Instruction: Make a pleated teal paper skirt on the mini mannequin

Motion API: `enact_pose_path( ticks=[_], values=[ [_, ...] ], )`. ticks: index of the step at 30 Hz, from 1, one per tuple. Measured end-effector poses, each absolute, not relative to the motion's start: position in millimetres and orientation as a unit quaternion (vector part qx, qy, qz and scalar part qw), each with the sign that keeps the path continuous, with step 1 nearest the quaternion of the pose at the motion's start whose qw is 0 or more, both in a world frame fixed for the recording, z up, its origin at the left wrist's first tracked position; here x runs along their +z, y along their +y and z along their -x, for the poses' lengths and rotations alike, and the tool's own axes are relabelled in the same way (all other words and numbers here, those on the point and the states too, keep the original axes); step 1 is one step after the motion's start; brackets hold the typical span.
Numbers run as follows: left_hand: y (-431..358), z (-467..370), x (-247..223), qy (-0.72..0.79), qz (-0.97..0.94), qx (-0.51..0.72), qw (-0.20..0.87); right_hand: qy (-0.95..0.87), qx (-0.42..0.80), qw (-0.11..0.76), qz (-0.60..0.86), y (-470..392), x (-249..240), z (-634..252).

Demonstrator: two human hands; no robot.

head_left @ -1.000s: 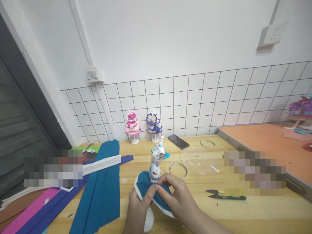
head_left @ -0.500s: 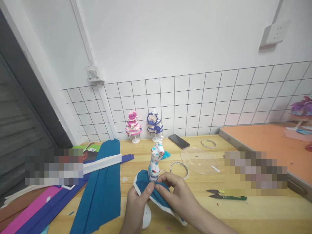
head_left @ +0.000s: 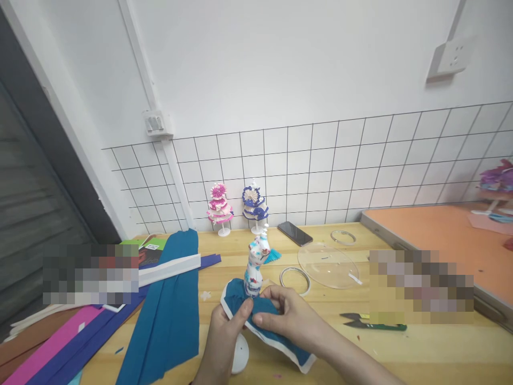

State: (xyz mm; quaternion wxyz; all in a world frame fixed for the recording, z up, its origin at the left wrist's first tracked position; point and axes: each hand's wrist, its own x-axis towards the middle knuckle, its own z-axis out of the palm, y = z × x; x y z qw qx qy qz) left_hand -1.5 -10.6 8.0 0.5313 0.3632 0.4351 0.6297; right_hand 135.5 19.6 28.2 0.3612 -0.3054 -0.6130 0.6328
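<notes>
A small white dress form (head_left: pixel 255 264) with coloured patches leans slightly in front of me. A teal crepe paper strip (head_left: pixel 235 291) with a white edge is gathered at its lower end, its free end hanging to the right. My left hand (head_left: pixel 230 326) is closed at the form's base, thumb pressing the gathered paper. My right hand (head_left: pixel 288 315) pinches the strip just right of the form, thumb on top; its other fingers are partly behind the paper. Below the left hand shows a white round base (head_left: pixel 240 354).
Crepe paper sheets (head_left: pixel 172 310) cover the left side. Thread snips (head_left: pixel 374 322) lie on the right, behind them a clear disc (head_left: pixel 328 264), tape rings (head_left: pixel 295 281) and a phone (head_left: pixel 295 233). Two decorated forms, pink (head_left: pixel 219 206) and blue (head_left: pixel 255 203), stand by the wall.
My right thumb has shifted slightly along the strip, and the strip's free end has swung a little to the right. My left hand keeps its place at the form's base.
</notes>
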Motion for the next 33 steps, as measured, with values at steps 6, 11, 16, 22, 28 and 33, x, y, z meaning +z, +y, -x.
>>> enact_pose_path(
  ticks=[6,11,16,22,28,33],
  values=[
    [-8,4,6,0.444,-0.367,0.631,0.520,-0.619,0.636,0.328,0.323,15,28,-137],
    [-6,8,3,0.441,-0.382,0.620,0.524,-0.673,0.556,0.324,0.364,13,34,-137],
    [-7,10,0,0.434,-0.381,0.618,0.533,-0.697,0.523,0.327,0.365,9,39,-137],
    [-4,12,-1,0.413,-0.383,0.636,0.528,-0.662,0.570,0.364,0.323,14,36,-138],
    [-7,9,3,0.427,-0.379,0.637,0.519,-0.637,0.551,0.427,0.329,19,35,-137],
    [-9,8,3,0.427,-0.374,0.629,0.532,-0.697,0.457,0.417,0.363,12,40,-137]
  ],
)
